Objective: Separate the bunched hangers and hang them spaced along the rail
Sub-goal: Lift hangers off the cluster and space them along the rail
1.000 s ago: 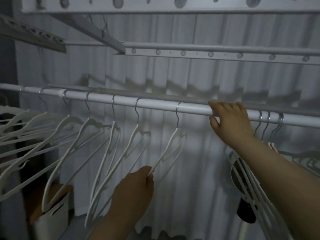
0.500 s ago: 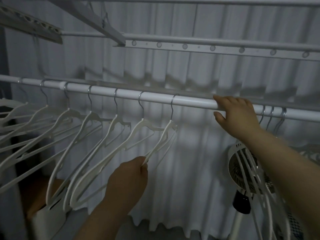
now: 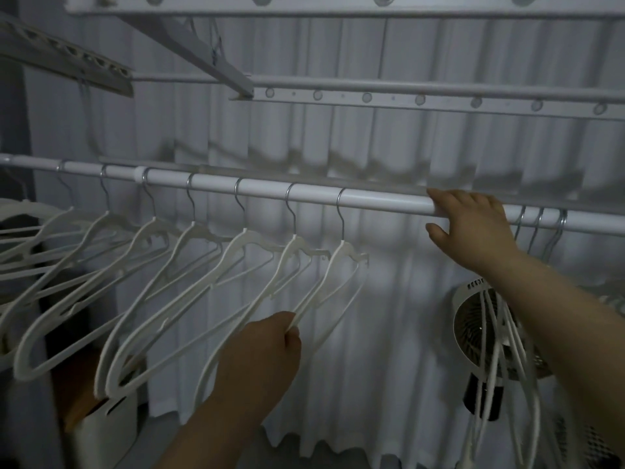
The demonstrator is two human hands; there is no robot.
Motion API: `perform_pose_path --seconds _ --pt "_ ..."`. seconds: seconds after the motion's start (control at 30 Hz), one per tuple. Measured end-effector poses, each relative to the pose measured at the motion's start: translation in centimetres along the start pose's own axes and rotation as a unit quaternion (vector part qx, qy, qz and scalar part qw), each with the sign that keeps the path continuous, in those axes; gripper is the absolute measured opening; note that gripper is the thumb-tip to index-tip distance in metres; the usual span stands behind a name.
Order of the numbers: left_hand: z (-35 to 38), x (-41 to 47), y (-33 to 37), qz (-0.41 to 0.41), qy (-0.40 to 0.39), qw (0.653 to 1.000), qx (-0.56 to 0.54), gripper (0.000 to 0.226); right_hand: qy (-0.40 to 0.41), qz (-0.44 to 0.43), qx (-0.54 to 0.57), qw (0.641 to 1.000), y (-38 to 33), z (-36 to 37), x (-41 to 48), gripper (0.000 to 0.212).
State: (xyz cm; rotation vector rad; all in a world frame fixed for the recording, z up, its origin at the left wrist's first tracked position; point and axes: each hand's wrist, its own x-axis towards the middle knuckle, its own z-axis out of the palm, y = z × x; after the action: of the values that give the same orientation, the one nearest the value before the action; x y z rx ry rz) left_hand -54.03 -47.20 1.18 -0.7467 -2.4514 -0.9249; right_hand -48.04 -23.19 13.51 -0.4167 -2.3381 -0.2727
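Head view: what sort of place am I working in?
Probably a home laundry or clothes-drying corner: white hangers on a rail, perforated drying-rack bars overhead, and a small fan in front of a white curtain.

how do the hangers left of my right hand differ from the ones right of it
The spaced hangers hook the rail with gaps between; the bunched hangers crowd together. The spaced hangers slant leftward; the bunched hangers hang straight. The left hand pinches one spaced hanger; no hand holds the bunched ones. Both are white with metal hooks.
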Motion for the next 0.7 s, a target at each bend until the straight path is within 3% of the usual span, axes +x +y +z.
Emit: perform_pose_path --seconds 0.1,0.2,0.43,0.53,0.6,0.7 --pt "-0.7 -0.3 0.1 0.004 0.025 0.999 -0.02 0.018 -0.01 -0.004 0.001 1.0 0.1 -0.2 -0.2 0.058" --pt "-1.4 -0.6 0.8 -0.004 0.054 0.998 -0.031 0.041 -0.008 -0.011 0.013 1.0 0.8 -0.7 -0.5 0.058" --pt "-1.1 -0.9 5.0 0.046 0.157 0.984 -0.071 0.051 0.024 -0.015 0.029 0.999 5.4 -2.0 -1.3 0.054" --pt "0.8 -1.7 9.6 0.031 0.122 0.976 -0.177 0.037 0.03 -0.005 0.031 0.999 8.7 -2.4 -1.8 0.06" --pt "3.0 -1.8 12.5 0.021 0.065 0.98 -0.185 0.019 0.029 0.004 0.045 0.999 10.8 -2.5 -2.0 0.057" --pt "6.3 -1.8 16.0 -0.01 -0.009 0.984 -0.18 0.033 -0.002 0.006 0.082 0.997 13.3 -2.6 -1.9 0.057"
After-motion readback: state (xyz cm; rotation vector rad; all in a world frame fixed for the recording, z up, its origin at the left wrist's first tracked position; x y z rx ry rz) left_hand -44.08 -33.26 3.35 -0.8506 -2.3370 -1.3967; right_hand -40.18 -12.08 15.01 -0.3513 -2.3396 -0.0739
